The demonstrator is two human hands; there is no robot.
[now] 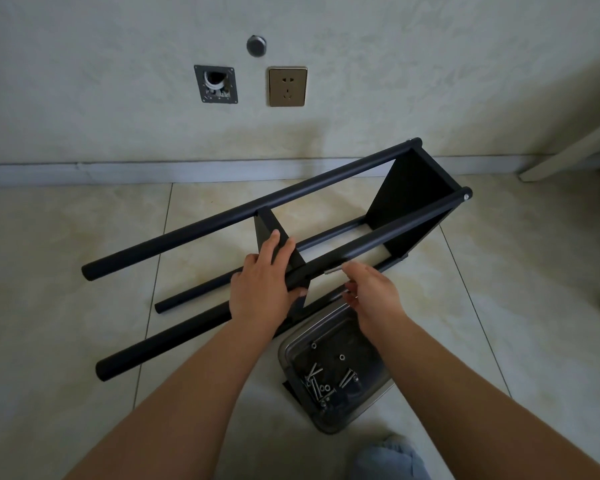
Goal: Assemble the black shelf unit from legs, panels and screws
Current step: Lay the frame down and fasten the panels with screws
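Observation:
The black shelf unit point(326, 188) lies on its side on the tiled floor, its round legs running from lower left to upper right. One black panel point(409, 199) is fixed at the far right end. A second, middle panel point(267, 223) stands between the legs. My left hand point(262, 289) grips that middle panel and the near leg point(388, 233) where they meet. My right hand point(373, 296) pinches a silver screw point(333, 270) and holds it against the near leg beside the panel.
A metal tray point(291, 344) with several screws and washers sits on the floor just below my right hand. The wall with a socket point(287, 86) and skirting stands behind the unit. A white furniture leg point(568, 150) shows at the right edge.

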